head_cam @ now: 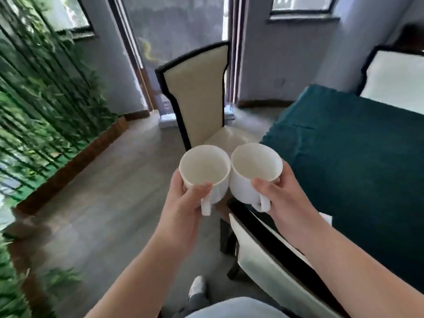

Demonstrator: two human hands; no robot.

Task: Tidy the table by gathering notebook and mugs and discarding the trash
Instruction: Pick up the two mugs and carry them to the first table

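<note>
My knee and shoe (197,286) sit lowest in view, beside the near chair (270,255). Above that chair I have both hands closed on mugs: left hand (183,203) wraps the left mug (205,173), right hand (284,198) the right mug (254,173), thumbs over the rims, handles pointing toward me. They are upright and rim against rim, I'd guess to carry them as a pair. Both are smooth white glazed ceramic, round, empty. The bench (358,157), draped in teal cloth, lies right of the mugs.
</note>
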